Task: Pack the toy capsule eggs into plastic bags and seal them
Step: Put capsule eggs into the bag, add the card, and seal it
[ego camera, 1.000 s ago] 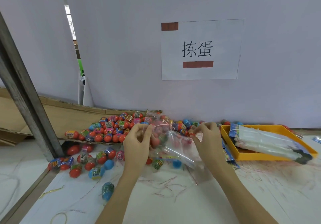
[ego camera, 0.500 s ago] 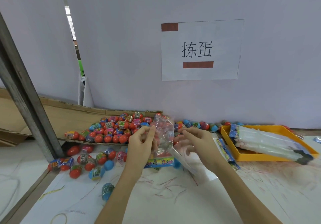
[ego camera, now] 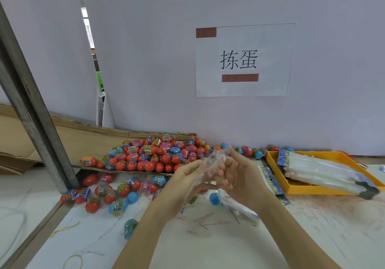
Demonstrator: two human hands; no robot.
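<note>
— Grip? Both hands raised over the table's middle. Left hand (ego camera: 183, 177) pinches the clear plastic bag (ego camera: 210, 164) at its upper part, thumb against fingertips. Right hand (ego camera: 235, 175) has its fingers curled round the same bag from the other side; the two hands nearly touch.

— Bag's lie?

— Bunched, blurred. Long axis runs roughly upright, gathered top pointing toward the back wall, lower end trailing to the table by a blue egg (ego camera: 214, 199). Contents hard to read through the crumple.

— Counts?

— One bag in hand. Heap of capsule eggs (ego camera: 154, 154) on a cardboard sheet (ego camera: 62, 135) along the table's back edge, too many to count; mostly red, some blue. About a dozen and a half loose eggs (ego camera: 116, 191) spill off it toward the left edge. One orange tray (ego camera: 295, 189) at the right edge, holding a bundle of flat bags (ego camera: 325, 170). One paper sign (ego camera: 243, 60) on the wall. One rubber band (ego camera: 73, 261) at the near edge.
</note>
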